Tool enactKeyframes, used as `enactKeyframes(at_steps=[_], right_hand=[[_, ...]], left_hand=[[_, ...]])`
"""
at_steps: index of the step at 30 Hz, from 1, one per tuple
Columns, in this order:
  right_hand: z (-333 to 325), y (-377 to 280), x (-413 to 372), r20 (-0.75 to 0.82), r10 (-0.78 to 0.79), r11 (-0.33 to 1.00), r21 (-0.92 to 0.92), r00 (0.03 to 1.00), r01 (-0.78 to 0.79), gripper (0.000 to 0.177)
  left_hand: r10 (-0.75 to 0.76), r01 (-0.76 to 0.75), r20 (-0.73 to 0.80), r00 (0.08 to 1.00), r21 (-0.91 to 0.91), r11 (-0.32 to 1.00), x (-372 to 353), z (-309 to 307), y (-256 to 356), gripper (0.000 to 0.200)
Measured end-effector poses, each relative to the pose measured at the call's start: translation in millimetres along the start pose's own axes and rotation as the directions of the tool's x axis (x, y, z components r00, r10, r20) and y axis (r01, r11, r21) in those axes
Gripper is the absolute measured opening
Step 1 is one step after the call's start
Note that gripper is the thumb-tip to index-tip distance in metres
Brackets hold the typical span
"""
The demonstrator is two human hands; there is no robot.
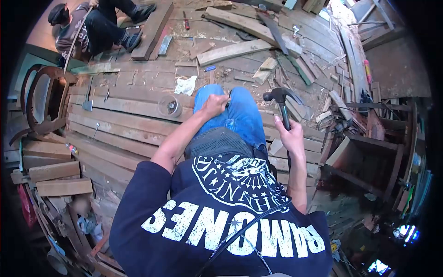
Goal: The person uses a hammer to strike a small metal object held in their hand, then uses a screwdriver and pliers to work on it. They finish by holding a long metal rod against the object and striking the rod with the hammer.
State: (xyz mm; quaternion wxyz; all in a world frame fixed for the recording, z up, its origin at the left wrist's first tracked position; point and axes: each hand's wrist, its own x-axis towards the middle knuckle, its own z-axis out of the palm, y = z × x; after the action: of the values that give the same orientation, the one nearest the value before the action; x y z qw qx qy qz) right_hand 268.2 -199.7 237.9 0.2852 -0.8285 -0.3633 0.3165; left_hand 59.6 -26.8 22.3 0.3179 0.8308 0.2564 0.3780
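Observation:
My right hand (291, 137) is closed around the dark handle of a claw hammer (278, 95), held up to the right of my knees. Its head points upward, with the curved claw towards the right. My left hand (215, 106) rests on my thigh, over the blue jeans (247, 108), fingers curled shut. Something small and dark shows at its fingertips, too little to name. Left of that hand, a clear round tub (170, 106) with small dark pieces inside stands on the planks. A crumpled white cloth (185, 86) lies just beyond my knees.
Another person (94, 27) sits at the upper left beside a thick beam (153, 30). A curved wooden chair frame (39, 99) stands left. Boards (235, 51), offcuts and shavings litter the floor ahead. A wooden frame (364, 159) stands right; stacked blocks (63, 187) lie lower left.

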Motion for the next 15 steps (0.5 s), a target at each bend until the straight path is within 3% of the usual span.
enactKeyframes(at_steps=[4,8,10,14,15], right_hand=[[-3.4,2.8,3.2,-0.014,-0.019,0.999,0.034,1.0,0.019,0.049],[-0.5,-5.1,4.6,-0.015,0.053,0.999,-0.002,0.998,-0.053,0.046],[3.7,-4.8,7.1,0.065,0.145,0.989,0.004,0.987,-0.145,0.044],[21.7,7.3,19.1,0.022,-0.016,0.999,0.036,1.0,0.016,0.046],[22.3,2.0,15.7,0.038,0.008,1.0,0.004,0.999,-0.009,0.046]], left_hand=[[-0.016,0.015,0.042,0.999,0.033,0.999,-7.3,-4.2,16.0,0.009],[-0.048,0.046,0.034,0.998,0.054,0.997,-30.5,-7.9,29.7,0.005],[-0.126,0.12,0.064,0.99,0.083,0.989,-44.6,-10.4,40.5,0.005],[-0.184,0.183,-0.007,0.983,0.156,0.971,-47.3,-21.5,44.2,0.002],[-0.237,0.235,-0.006,0.971,0.179,0.956,-50.7,-20.8,40.1,0.002]])
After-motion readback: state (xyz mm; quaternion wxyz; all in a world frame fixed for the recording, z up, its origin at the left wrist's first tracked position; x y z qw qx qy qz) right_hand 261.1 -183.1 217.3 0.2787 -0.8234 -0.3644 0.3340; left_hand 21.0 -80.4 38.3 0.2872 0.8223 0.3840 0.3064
